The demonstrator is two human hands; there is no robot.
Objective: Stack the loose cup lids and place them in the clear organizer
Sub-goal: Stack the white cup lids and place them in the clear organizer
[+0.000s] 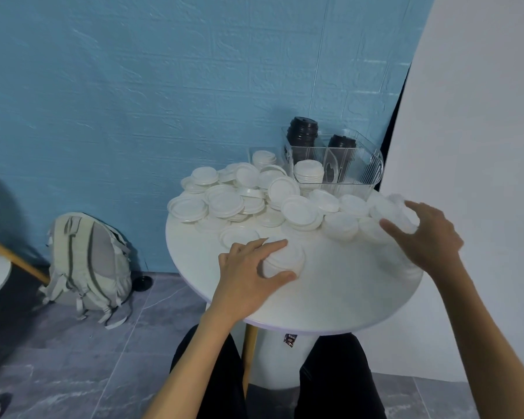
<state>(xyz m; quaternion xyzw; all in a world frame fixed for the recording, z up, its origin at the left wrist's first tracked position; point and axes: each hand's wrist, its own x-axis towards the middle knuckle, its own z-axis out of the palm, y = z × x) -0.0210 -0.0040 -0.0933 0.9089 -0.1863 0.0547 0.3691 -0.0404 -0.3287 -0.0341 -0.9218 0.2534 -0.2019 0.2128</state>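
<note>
Head view, reading from the left: my left hand [248, 267] has its grip curled round a short stack of white lids [283, 261] that sits on the near middle of the round white surface [330, 297], thumb on the near side and fingers over the far rim. Flat lids, so the stack's axis runs straight up; I judge it has to be kept level when lifted or it will fan out.

Behind and to the right of that hand lies the spread of loose lids [224, 204], many overlapping, some face down. Farther back and right stands the clear organizer [372, 173], with a white lid stack [308, 172] already in its front compartment and black lids [302, 133] in the rear ones.

My right hand [427, 234] is at the surface's right edge, fingers bent over blurred lids there [403, 216]; I cannot tell whether it actually holds one.

The relation that matters: the organizer lies up and to the right of the gripped stack, nearer my right hand, with the loose pile lying between.
</note>
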